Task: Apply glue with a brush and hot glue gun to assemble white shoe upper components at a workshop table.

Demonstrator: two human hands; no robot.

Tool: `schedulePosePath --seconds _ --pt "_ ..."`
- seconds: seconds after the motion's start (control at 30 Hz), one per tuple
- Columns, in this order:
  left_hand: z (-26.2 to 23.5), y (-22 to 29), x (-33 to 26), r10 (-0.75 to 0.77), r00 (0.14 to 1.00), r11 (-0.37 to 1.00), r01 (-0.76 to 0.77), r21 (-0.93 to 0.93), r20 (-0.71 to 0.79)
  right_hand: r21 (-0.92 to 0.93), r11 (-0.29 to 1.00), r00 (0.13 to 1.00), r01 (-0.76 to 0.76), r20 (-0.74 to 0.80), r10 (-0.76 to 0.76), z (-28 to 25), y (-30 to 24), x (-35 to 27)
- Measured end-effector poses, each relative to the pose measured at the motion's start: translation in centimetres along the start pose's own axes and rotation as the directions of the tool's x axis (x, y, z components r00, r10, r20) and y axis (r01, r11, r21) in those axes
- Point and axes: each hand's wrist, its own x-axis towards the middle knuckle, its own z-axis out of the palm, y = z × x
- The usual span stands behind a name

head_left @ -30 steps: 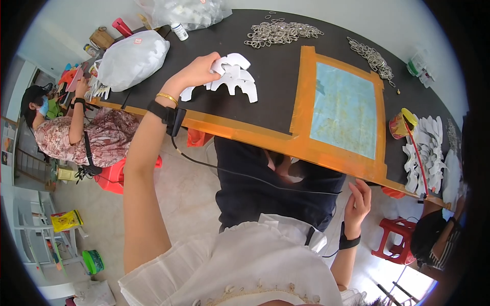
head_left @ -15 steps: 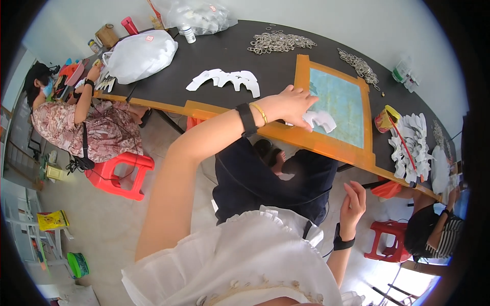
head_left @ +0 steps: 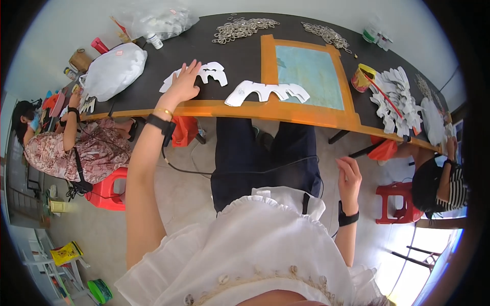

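My left hand [head_left: 185, 84] reaches over the dark table with its fingers spread. It rests over a white scalloped cutout [head_left: 215, 71] and hides part of it; whether it presses on the piece I cannot tell. Another white scalloped cutout [head_left: 258, 91] lies to its right, across the tape-edged lower side of a light blue sheet [head_left: 311, 71]. Off the table, above the floor at right, hangs my right hand [head_left: 349, 181], fingers loosely bent, with nothing visible in it.
A white plastic bag [head_left: 117, 69] bulges at left. Metal rings [head_left: 245, 29] lie in heaps at the back. A yellow tub [head_left: 363, 76] stands beside stacked white cutouts [head_left: 395, 102] with a red-handled brush [head_left: 385, 97]. People sit at both ends; a cable [head_left: 240, 171] crosses my lap.
My left hand has moved left, from the piece at the blue sheet to the other white cutout. The piece it left now shows whole. My right hand stays low at the right.
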Motion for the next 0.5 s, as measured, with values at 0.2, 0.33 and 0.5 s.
schedulePosePath --seconds 0.2,0.33,0.5 --pt "-2.3 7.0 -2.4 0.118 0.966 0.91 -0.198 -0.365 -0.23 0.214 0.976 0.996 0.042 0.068 -0.057 1.9 -3.9 4.9" --pt "0.7 4.2 -2.2 0.04 0.875 0.998 -0.059 -0.023 -0.482 0.247 0.952 0.965 0.181 0.142 -0.22 2.9 -7.0 7.2" --pt "1.0 2.3 -3.1 0.0 0.977 0.946 -0.068 -0.316 -0.212 0.299 0.953 0.957 0.049 0.258 -0.13 3.9 -5.5 6.3"
